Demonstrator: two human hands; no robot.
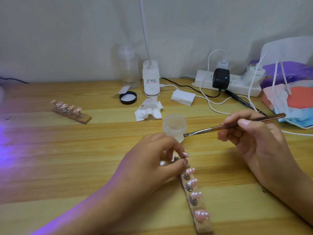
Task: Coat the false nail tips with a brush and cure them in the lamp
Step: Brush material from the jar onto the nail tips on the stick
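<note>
**Brush poised by the jar, one tip stand pinched**

The person's left hand [152, 160] is curled over the far end of a wooden holder strip [201, 224] that lies lengthwise on the table [67, 158]. Its thumb and fingers pinch the small stand of the farthest nail tip [186, 154]. The fingers cover the stand's foot, so it is unclear whether it sits on the strip or is lifted off it. Four more pink nail tips [196, 195] with white marks stand in a row along the strip, toward the person.

The right hand [254, 138] grips a brown-handled brush [237, 125] like a pen, thumb on top. The metal ferrule and bristles point left, with the bristle end just beside the lower wall of a small frosted jar [174, 126]. The jar stands open on the table, just beyond the left hand.

A second strip [71, 111] carrying pink tips lies well apart at the far left. The jar's black lid [128, 97] rests upside down near a crumpled tissue [149, 110]. Behind them stand a clear pump bottle [129, 68] and the white base of a desk lamp [151, 78]. To the right are a white block [183, 97], a power strip [228, 83] with plugs and cables, a black pen [242, 100] and face masks [291, 102]. Violet light washes over the table's left side and the left forearm.
</note>
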